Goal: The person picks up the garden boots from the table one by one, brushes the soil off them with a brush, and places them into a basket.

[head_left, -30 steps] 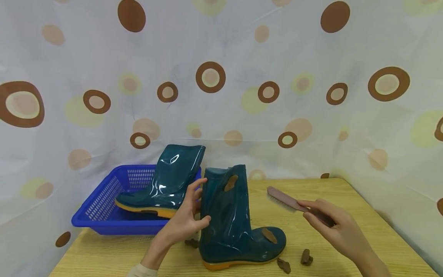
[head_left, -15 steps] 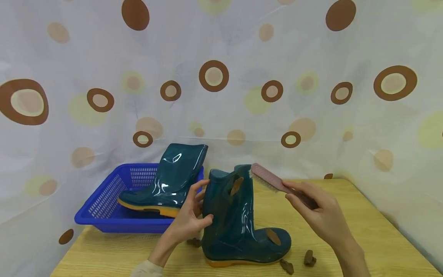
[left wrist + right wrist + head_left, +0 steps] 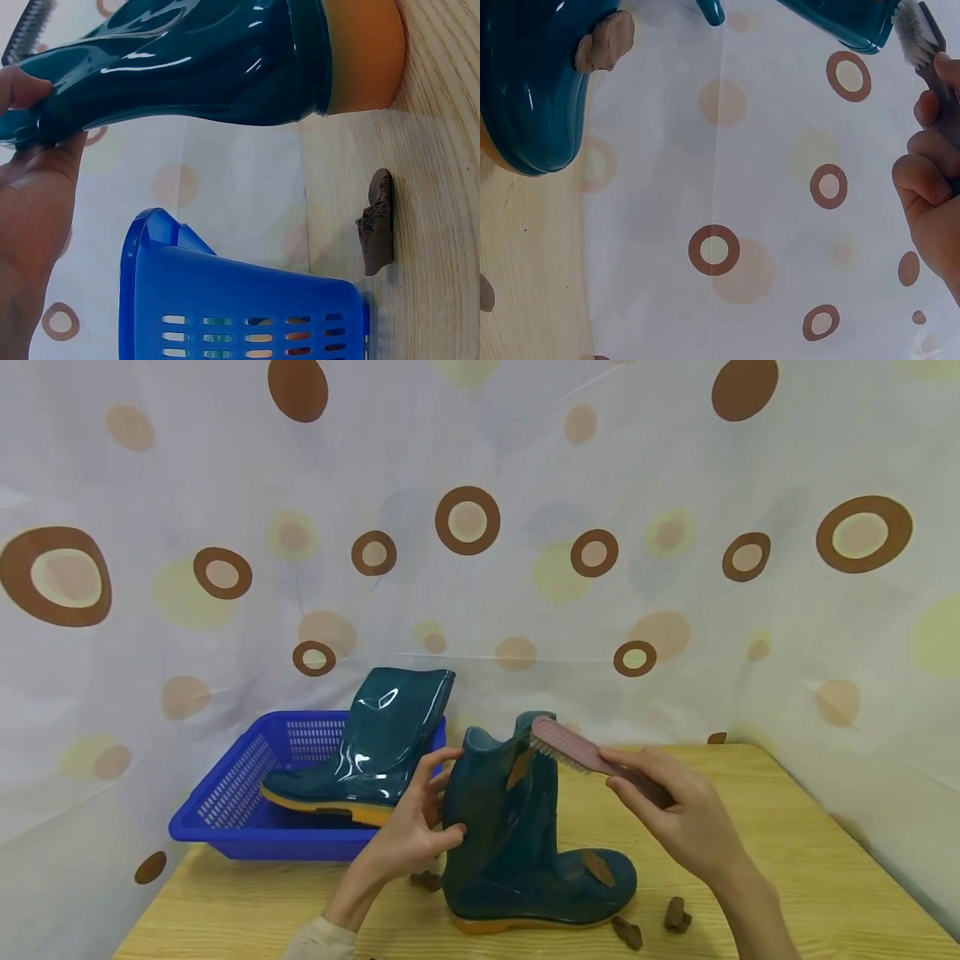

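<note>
A dark green rubber boot point(image 3: 495, 860) with a yellow sole stands on the table, toe to the right. My left hand point(image 3: 412, 831) grips its shaft from the back, thumb on the near side, fingers partly hidden behind. In my right hand point(image 3: 686, 814) is the handle of a pink brush point(image 3: 570, 745) with pale bristles. The brush head lies at the upper shaft, beside a brown mud-like patch point(image 3: 517, 770) that it partly covers; contact is hard to tell. Another brown lump point(image 3: 597, 867) sticks to the toe and looks thick in the right wrist view.
Behind on the left, a blue plastic basket point(image 3: 225, 843) holds a second green boot point(image 3: 390, 727), its shaft leaning over the rim. Brown lumps lie on the table point(image 3: 810, 860): one lump point(image 3: 677, 914) right of the toe, others by the sole and heel. A patterned sheet hangs behind.
My right hand has brought the brush left, from over the table to the boot's upper shaft. The boot has turned slightly in my left hand's grip.
</note>
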The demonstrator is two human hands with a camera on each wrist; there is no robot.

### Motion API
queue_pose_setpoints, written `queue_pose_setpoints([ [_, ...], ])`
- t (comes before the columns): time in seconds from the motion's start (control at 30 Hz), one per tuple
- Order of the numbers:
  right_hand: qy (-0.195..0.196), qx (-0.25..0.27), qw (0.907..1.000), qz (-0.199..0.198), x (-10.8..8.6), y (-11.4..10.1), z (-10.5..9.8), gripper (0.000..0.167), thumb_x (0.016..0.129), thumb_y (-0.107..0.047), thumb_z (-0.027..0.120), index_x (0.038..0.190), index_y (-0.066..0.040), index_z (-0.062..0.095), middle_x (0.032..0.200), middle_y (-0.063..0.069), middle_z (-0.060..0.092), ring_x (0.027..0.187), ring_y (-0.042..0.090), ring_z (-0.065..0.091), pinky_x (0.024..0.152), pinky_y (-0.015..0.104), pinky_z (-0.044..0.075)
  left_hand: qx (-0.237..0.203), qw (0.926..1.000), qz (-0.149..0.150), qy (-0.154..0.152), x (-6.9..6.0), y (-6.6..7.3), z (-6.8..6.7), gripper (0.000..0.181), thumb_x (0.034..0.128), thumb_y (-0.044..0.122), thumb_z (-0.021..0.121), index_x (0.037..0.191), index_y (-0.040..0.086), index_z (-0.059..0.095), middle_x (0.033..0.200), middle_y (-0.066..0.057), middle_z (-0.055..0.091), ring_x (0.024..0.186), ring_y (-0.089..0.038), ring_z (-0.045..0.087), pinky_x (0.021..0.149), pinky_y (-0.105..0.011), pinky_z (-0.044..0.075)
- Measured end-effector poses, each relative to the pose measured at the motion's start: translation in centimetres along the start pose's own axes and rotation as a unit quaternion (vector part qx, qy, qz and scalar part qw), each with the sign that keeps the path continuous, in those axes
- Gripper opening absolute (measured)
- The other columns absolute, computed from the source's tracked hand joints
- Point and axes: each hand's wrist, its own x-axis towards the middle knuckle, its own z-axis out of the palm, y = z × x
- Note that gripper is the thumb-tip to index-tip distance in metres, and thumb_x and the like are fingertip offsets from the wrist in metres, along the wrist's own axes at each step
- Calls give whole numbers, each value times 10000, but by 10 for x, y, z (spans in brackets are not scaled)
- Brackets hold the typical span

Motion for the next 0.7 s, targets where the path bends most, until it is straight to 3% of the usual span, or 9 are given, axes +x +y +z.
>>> queue_pose_setpoints([
  [0.27, -160, 35, 9999, -56, -2, 4, 2, 448, 749, 143, 747, 1160, -31, 717, 837, -38, 622, 606, -18, 426, 504, 118, 366, -95, 9999, -42, -79, 1, -1, -2, 899, 803, -150, 606, 1502, 197, 159, 1459, -219, 416, 1158, -408, 573, 962, -439, 554],
  [0.7, -756, -74, 9957, 529, -2, 0, -5, 440, 812, 91, 734, 1197, -123, 725, 865, -89, 644, 618, -12, 446, 535, 123, 383, -143, 9998, -141, -85, 0, -1, -1, 904, 816, -128, 613, 1513, 214, 149, 1488, -209, 392, 1195, -431, 543, 983, -429, 544],
])
